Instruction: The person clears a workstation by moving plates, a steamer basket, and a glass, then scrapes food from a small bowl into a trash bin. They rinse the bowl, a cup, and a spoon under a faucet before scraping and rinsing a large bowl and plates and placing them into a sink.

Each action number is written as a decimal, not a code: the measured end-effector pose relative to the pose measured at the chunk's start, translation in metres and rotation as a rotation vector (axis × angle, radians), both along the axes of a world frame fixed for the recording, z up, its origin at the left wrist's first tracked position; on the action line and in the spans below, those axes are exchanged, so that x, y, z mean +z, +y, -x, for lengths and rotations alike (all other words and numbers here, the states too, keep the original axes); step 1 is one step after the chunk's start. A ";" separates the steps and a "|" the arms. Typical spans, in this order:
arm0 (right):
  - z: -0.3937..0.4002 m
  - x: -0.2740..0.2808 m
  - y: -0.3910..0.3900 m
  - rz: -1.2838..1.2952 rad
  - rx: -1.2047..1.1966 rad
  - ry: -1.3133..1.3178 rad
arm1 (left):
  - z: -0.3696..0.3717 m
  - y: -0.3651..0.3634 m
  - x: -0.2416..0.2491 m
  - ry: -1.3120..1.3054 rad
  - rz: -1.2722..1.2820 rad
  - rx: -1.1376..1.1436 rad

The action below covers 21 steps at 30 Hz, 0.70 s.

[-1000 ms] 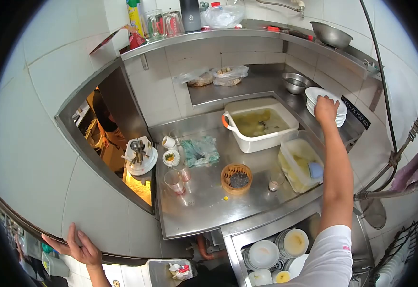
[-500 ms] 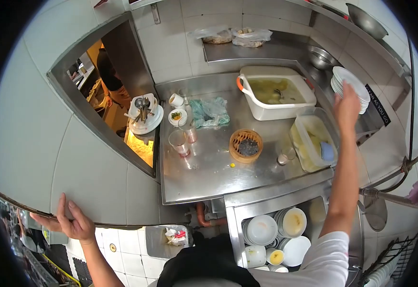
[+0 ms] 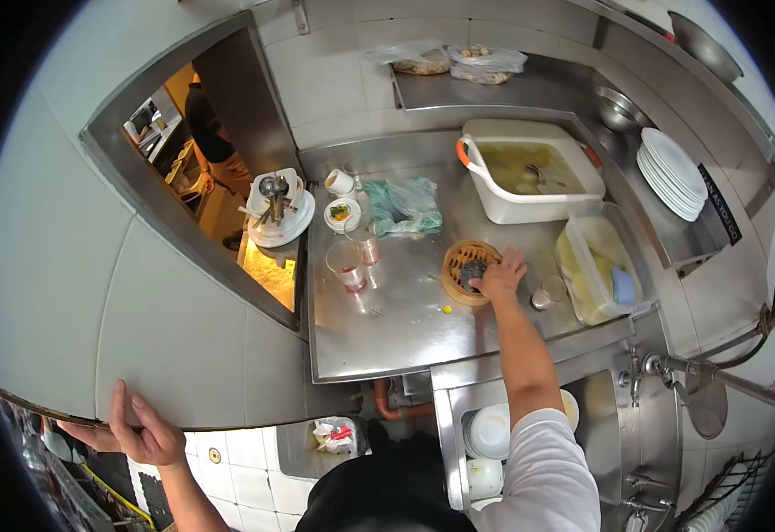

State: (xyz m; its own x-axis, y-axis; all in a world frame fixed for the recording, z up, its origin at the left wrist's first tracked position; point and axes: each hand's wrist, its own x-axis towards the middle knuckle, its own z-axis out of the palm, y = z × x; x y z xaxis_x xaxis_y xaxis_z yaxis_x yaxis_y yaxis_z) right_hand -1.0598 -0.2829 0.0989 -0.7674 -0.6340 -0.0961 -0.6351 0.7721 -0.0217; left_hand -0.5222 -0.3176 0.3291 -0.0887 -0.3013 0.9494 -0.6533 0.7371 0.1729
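Note:
My right hand (image 3: 499, 275) rests on the right rim of a round bamboo steamer basket (image 3: 461, 270) in the middle of the steel counter (image 3: 387, 332); whether the fingers grip it is unclear. My left hand (image 3: 144, 434) lies flat, fingers spread, on the edge of the tiled wall ledge at lower left, holding nothing. A stack of white plates (image 3: 673, 173) sits on the steel shelf at right, away from both hands.
A white tub of murky liquid (image 3: 529, 177), a clear container with a blue sponge (image 3: 600, 270), glasses (image 3: 345, 264), cups, a plastic bag (image 3: 401, 206) and a plate of cutlery (image 3: 276, 213) crowd the counter. Dishes fill the sink (image 3: 489, 434) below. A person stands beyond the hatch.
My right hand has left the plate stack on the right shelf and swung down and left onto the bamboo steamer. The left hand stays on the ledge.

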 end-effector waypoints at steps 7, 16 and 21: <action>0.002 -0.002 -0.002 0.143 -0.132 -0.129 | 0.002 0.003 0.004 0.001 0.001 0.068; 0.042 -0.038 0.022 0.797 -0.113 -0.522 | 0.021 0.016 0.028 -0.184 0.101 0.127; 0.021 0.060 0.056 0.904 -0.352 -0.781 | 0.025 0.025 0.032 -0.203 0.109 0.104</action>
State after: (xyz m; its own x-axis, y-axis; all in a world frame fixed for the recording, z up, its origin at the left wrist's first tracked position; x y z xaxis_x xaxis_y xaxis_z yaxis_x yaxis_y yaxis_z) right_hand -1.0807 -0.2264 0.1589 -0.8427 -0.4818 -0.2401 0.0255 0.4097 -0.9119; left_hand -0.5471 -0.2926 0.3608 -0.2551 -0.2159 0.9425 -0.7398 0.6712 -0.0465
